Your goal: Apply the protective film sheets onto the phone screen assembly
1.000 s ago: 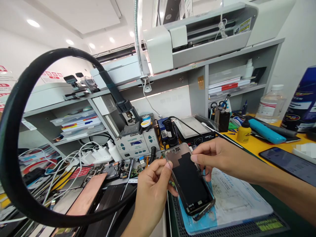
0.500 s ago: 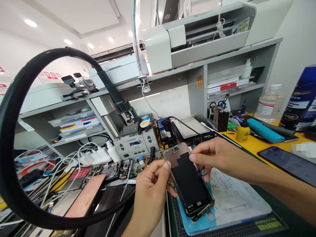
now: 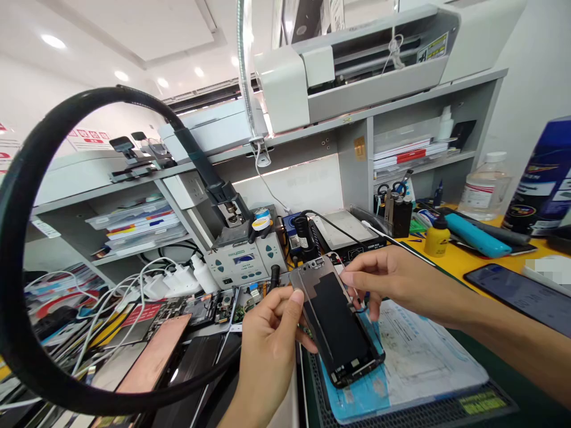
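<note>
My left hand [image 3: 272,339] grips the upper left edge of a phone screen assembly [image 3: 341,321], thumb on top and fingers beneath. Its inner side faces me, with a grey metal plate and a large black patch. The assembly is tilted, its lower end over a blue and white pad [image 3: 428,345]. At the upper right edge my right hand [image 3: 372,279] is closed in a pinch. A thin, pale reddish strip [image 3: 338,257] runs from the assembly's top corner to these fingertips. Part of the strip is hidden behind the fingers.
A black hose [image 3: 11,267] loops across the left side, from a grey rework station [image 3: 245,261]. Phone parts, including a pinkish panel [image 3: 156,353], crowd the left bench. To the right are a yellow bottle [image 3: 437,238], a blue tool [image 3: 477,233] and a phone [image 3: 520,297].
The screen assembly has shifted slightly left and tilted, its lower end a little higher. The thin strip now shows apart from its upper right edge, near my right fingertips.
</note>
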{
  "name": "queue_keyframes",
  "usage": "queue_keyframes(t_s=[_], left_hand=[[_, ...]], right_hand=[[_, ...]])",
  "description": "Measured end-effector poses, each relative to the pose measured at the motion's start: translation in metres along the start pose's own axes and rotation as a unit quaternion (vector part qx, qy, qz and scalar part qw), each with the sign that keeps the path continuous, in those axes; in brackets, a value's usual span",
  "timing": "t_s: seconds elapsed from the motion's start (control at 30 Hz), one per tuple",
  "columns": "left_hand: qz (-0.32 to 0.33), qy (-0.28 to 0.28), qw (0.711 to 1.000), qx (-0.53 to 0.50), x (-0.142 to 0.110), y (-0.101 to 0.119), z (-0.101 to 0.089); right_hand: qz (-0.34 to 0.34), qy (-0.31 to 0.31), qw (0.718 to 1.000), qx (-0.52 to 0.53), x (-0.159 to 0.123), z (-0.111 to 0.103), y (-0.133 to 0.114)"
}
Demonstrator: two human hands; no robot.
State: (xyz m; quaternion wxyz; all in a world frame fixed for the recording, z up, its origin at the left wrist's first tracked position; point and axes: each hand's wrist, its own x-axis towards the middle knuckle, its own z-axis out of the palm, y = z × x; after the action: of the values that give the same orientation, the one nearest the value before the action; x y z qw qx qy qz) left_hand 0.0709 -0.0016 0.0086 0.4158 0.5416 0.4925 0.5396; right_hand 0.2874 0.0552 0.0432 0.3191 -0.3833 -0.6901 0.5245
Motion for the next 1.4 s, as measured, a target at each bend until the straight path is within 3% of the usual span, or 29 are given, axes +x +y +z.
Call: queue_keyframes(t_s=[0.57, 0.8, 1.1, 1.4], left_hand=[[-0.015, 0.02, 1.0, -0.016, 0.01, -0.007, -0.006], [-0.043, 0.027, 0.998, -0.039, 0.015, -0.011, -0.01], [-0.16, -0.087, 0.98, -0.083, 0.011, -0.007, -0.001], [-0.223, -0.128, 0.966, -0.028, 0.014, -0.012, -0.001]], right_hand=[[-0.042, -0.014, 0.999, 0.031, 0.005, -0.007, 0.01], [-0.022, 0.01, 0.989, 0.149, 0.009, -0.012, 0.009], [0.005, 0.035, 0.969, 0.245, 0.01, -0.026, 0.007], [0.026, 0.029, 0.962, 0.271, 0.016, -0.026, 0.012]])
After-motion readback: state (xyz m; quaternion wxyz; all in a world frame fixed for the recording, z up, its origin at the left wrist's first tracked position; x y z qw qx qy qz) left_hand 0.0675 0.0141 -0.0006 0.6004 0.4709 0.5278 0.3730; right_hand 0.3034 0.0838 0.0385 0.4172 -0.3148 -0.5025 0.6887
